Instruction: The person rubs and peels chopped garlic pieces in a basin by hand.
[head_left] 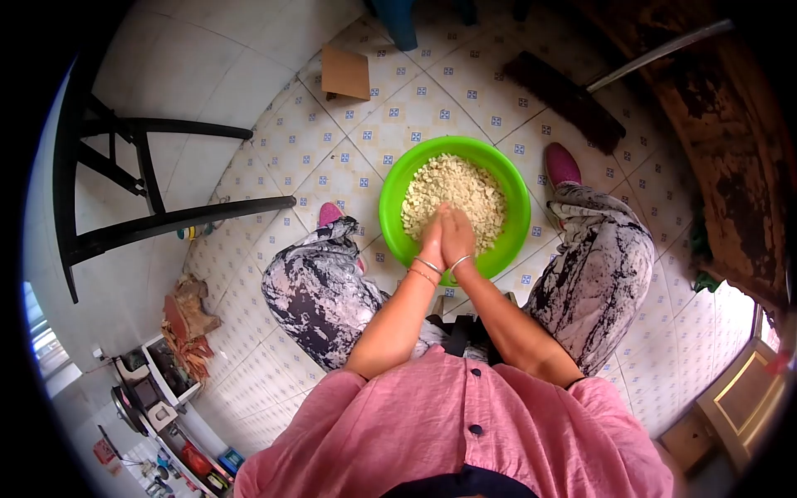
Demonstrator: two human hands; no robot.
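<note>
A bright green plastic basin [518,195] sits on the floor between my feet. Pale, cream-coloured crumbly pieces [457,177] fill much of it; their exact kind is not clear. Over the near part of the crumbs, my left hand [432,238] and my right hand [458,234] are pressed together, palm to palm, with fingers pointing away from me. Whatever lies between the palms is hidden. Each wrist wears a bangle.
A black-legged stand [178,217] rises at the left. Beyond the basin are a brown cardboard piece [345,73], a blue stool leg [400,29] and a broom [564,100]. Worn wooden furniture [730,124] lines the right side. Shelves with small items [178,440] stand lower left.
</note>
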